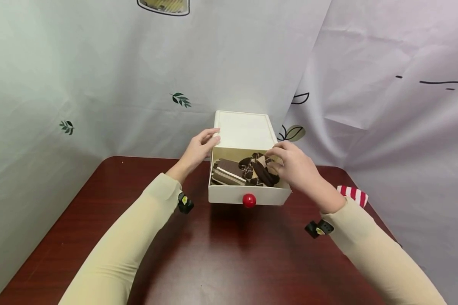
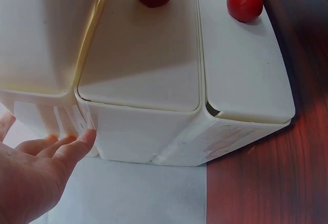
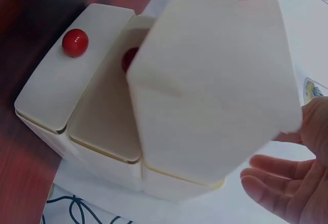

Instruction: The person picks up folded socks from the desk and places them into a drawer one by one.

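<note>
A white drawer unit (image 1: 245, 129) stands on the table, its top drawer (image 1: 229, 195) pulled out, with a red round knob (image 1: 249, 200). Inside it lie folded brown striped socks (image 1: 229, 171) on the left and a bundle of brown argyle socks (image 1: 257, 168) on the right. My left hand (image 1: 198, 150) rests straight fingers on the unit's left side. Over the drawer's right edge reaches my right hand (image 1: 295, 165), thumb and forefinger at the argyle socks. In the right wrist view, its other fingers (image 3: 277, 183) hang outside; whether it pinches the socks is hidden.
Two lower drawers, the middle one (image 2: 143, 65) and the bottom one (image 2: 246, 70), are pushed in. A red-and-white striped cloth item (image 1: 353, 195) lies at the right edge of the dark red table (image 1: 221, 262). A pale printed curtain (image 1: 137, 63) hangs behind.
</note>
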Action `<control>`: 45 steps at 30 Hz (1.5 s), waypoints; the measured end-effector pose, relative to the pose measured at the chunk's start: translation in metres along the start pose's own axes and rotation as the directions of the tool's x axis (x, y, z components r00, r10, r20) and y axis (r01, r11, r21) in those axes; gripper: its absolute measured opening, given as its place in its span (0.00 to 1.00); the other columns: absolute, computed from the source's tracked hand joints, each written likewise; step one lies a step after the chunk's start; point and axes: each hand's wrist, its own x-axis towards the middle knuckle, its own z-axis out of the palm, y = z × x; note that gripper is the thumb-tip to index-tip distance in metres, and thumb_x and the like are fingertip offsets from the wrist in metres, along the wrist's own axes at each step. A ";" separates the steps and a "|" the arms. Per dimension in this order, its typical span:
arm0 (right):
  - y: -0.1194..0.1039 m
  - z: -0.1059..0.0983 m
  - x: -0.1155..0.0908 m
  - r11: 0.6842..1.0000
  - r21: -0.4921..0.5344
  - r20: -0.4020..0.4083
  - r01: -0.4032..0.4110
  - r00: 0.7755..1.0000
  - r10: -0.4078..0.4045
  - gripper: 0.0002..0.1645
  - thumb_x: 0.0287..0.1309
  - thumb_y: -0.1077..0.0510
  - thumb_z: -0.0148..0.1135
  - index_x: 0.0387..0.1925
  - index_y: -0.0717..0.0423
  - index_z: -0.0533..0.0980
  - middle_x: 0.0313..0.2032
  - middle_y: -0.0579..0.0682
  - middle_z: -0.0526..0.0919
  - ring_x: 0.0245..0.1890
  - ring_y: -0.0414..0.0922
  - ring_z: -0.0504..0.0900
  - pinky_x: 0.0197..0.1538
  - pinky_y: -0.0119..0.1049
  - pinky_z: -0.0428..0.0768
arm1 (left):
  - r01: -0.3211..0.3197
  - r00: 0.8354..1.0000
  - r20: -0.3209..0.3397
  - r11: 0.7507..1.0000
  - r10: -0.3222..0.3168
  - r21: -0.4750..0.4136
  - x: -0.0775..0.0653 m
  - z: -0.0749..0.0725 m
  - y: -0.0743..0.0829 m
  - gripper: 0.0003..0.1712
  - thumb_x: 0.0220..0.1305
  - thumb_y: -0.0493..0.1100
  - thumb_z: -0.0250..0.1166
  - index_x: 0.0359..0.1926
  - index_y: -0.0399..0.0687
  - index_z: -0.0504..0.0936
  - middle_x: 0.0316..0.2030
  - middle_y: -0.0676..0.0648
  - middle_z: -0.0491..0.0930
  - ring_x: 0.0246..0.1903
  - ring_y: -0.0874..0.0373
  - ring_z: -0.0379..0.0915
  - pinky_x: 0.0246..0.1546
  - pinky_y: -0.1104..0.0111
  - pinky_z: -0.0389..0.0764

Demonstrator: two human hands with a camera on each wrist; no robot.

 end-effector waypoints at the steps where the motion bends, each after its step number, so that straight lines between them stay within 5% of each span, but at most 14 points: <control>1: 0.000 -0.002 -0.001 1.000 0.020 -0.026 0.005 1.000 -0.004 0.13 0.50 0.61 0.69 0.41 0.54 0.82 0.43 0.53 0.77 0.41 0.49 0.76 0.34 0.47 0.76 | 0.000 1.000 0.000 1.000 0.000 0.005 0.000 0.000 0.000 0.26 0.67 0.52 0.56 0.64 0.55 0.69 0.64 0.47 0.64 0.55 0.55 0.66 0.37 0.64 0.74; 5: 0.001 -0.006 -0.006 0.987 0.157 -0.094 0.032 0.995 -0.017 0.11 0.51 0.61 0.68 0.39 0.58 0.82 0.38 0.52 0.79 0.36 0.47 0.78 0.36 0.42 0.76 | 0.006 1.000 -0.005 1.000 -0.006 0.014 0.000 0.000 0.000 0.26 0.67 0.53 0.56 0.64 0.55 0.69 0.64 0.47 0.64 0.57 0.55 0.65 0.38 0.64 0.74; 10: -0.006 -0.014 -0.020 0.943 0.334 -0.059 0.001 0.998 0.020 0.09 0.54 0.60 0.67 0.39 0.55 0.82 0.32 0.45 0.80 0.30 0.40 0.78 0.34 0.36 0.77 | 0.009 1.000 -0.006 1.000 -0.009 0.012 -0.001 -0.001 0.000 0.26 0.67 0.53 0.56 0.64 0.55 0.68 0.64 0.47 0.63 0.57 0.55 0.65 0.39 0.64 0.75; 24: -0.042 -0.006 -0.060 0.831 0.544 -0.065 0.119 0.993 -0.099 0.12 0.49 0.66 0.69 0.39 0.55 0.82 0.34 0.44 0.81 0.30 0.37 0.79 0.30 0.32 0.77 | 0.005 1.000 -0.004 1.000 -0.004 0.017 -0.001 0.000 -0.001 0.27 0.67 0.53 0.56 0.64 0.55 0.68 0.64 0.48 0.64 0.58 0.55 0.64 0.40 0.63 0.75; 28: -0.048 0.000 -0.068 0.802 0.590 -0.040 0.092 0.996 -0.084 0.11 0.51 0.64 0.68 0.39 0.54 0.82 0.34 0.45 0.81 0.30 0.38 0.79 0.31 0.32 0.78 | 0.002 1.000 -0.007 1.000 -0.002 0.005 -0.001 0.001 -0.001 0.26 0.67 0.52 0.56 0.64 0.53 0.68 0.64 0.47 0.64 0.57 0.54 0.66 0.39 0.64 0.75; 45: -0.047 0.038 -0.092 0.773 0.626 0.095 -0.106 0.994 0.060 0.07 0.53 0.60 0.67 0.36 0.48 0.82 0.31 0.39 0.81 0.27 0.38 0.78 0.30 0.30 0.76 | -0.008 1.000 -0.012 1.000 0.008 -0.004 0.001 0.002 0.000 0.26 0.67 0.51 0.56 0.64 0.53 0.69 0.63 0.48 0.65 0.55 0.54 0.67 0.37 0.66 0.76</control>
